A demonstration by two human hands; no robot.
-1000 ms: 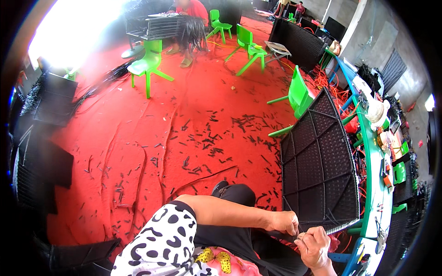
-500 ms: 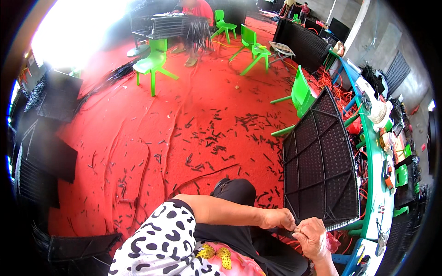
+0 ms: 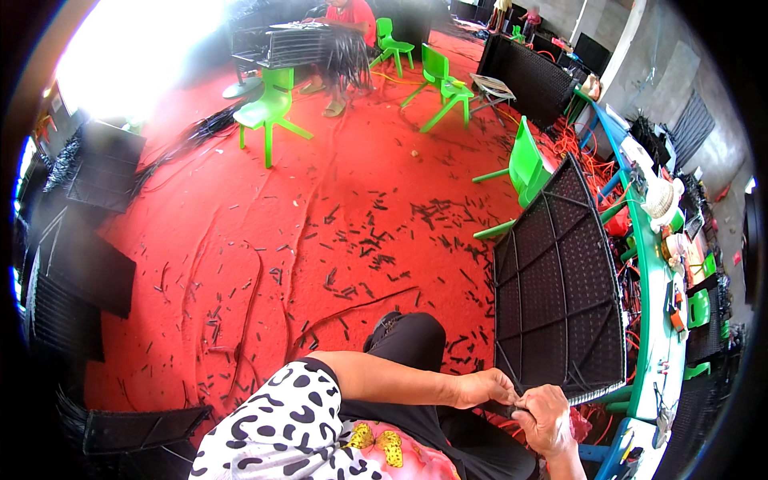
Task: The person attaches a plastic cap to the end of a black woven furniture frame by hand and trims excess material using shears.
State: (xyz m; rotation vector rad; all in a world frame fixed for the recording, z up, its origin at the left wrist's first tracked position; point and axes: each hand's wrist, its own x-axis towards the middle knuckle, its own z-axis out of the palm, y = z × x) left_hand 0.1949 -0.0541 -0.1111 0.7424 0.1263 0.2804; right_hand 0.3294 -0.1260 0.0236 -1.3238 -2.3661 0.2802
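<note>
Here, the left hand (image 3: 486,387) and right hand (image 3: 547,419) sit close together, each grip pinched narrow; whatever they hold is too small to tell. Just beyond, the panel (image 3: 552,300) stands tilted: black, woven, four-sided, crossed by thin ribs, beside the green-edged tabletop (image 3: 658,352). Stick-like dark scraps (image 3: 376,242) litter the creased red carpet (image 3: 248,216).

panel (image 3: 538,300) | black, woven, ribbed across its face | standing tilted | just beside the long green-edged table (image 3: 656,352)

Green chairs (image 3: 268,110) stand on red carpet (image 3: 360,148).
</note>
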